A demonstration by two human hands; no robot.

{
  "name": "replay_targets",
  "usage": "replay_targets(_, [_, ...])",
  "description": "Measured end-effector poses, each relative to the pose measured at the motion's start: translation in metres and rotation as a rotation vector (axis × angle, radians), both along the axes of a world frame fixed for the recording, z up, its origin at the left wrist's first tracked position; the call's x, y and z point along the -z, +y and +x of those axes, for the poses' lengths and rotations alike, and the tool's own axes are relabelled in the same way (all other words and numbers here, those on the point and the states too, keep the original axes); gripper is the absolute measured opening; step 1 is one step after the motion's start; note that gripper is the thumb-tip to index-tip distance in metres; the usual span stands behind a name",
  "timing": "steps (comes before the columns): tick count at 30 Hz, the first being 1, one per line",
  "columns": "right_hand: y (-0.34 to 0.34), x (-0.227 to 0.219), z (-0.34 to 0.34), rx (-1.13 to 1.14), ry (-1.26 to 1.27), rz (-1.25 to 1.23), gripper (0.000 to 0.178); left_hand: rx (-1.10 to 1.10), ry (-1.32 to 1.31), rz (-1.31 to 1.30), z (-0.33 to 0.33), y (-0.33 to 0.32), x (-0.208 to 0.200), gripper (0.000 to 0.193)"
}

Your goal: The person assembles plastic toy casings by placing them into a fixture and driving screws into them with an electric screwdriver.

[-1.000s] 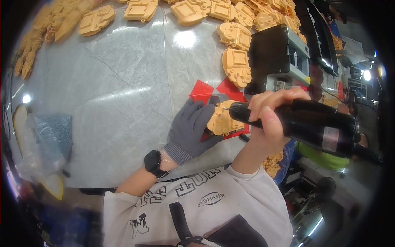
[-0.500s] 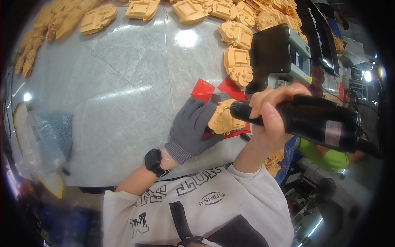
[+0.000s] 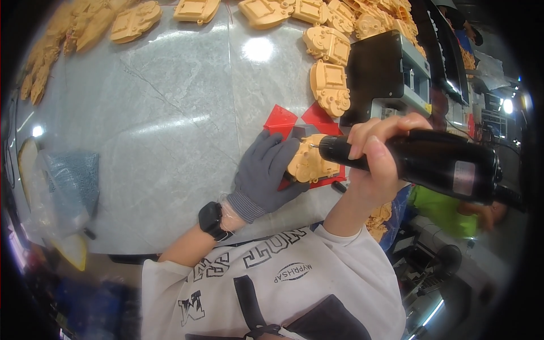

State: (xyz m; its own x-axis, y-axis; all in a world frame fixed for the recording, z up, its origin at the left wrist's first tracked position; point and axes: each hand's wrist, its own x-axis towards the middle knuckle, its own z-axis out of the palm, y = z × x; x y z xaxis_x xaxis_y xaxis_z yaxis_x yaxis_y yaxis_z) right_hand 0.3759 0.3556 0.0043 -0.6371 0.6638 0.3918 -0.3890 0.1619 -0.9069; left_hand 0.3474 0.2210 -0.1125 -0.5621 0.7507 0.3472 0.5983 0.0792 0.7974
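From the head camera we look down on a grey marble-patterned worktop (image 3: 170, 113), glossy enough to throw back a ceiling light. Along the far edge of that worktop, rows of tan moulded castings (image 3: 328, 85) lie side by side, curving round to the far left. At the worktop's near left edge sits a clear plastic bag (image 3: 68, 181) with something grey-blue inside. Beyond the worktop's right edge the room is dim and crowded: a black box-shaped machine (image 3: 385, 73) stands at the far right corner, and past the near right corner a person in a bright green top (image 3: 442, 209) is partly in view.

Our left hand (image 3: 266, 173), in a grey knit glove with a black watch (image 3: 211, 220) at the wrist, lies on the worktop with fingers spread flat and pressed against one tan casting (image 3: 309, 161), pinning it down on a red sheet (image 3: 294, 122) near the right edge. Our bare right hand (image 3: 377, 156) is clenched round the neck of a black handheld rotary tool (image 3: 436, 164), whose nose meets the upper right of that pinned casting.
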Motion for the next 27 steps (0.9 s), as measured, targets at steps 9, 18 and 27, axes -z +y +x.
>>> replay_targets(9, [0.009, 0.004, -0.002, -0.074, -0.08, 0.135, 0.039, -0.012, 0.013, 0.023, 0.001, 0.0, 0.002, 0.08])
replay_targets(18, [0.005, 0.008, -0.005, -0.047, -0.011, -0.023, 0.041, -0.001, 0.032, 0.041, 0.0, 0.0, 0.005, 0.074])
replay_targets(27, [0.007, 0.012, 0.0, -0.079, -0.031, 0.067, 0.037, 0.002, -0.01, 0.031, 0.002, 0.003, 0.002, 0.073])
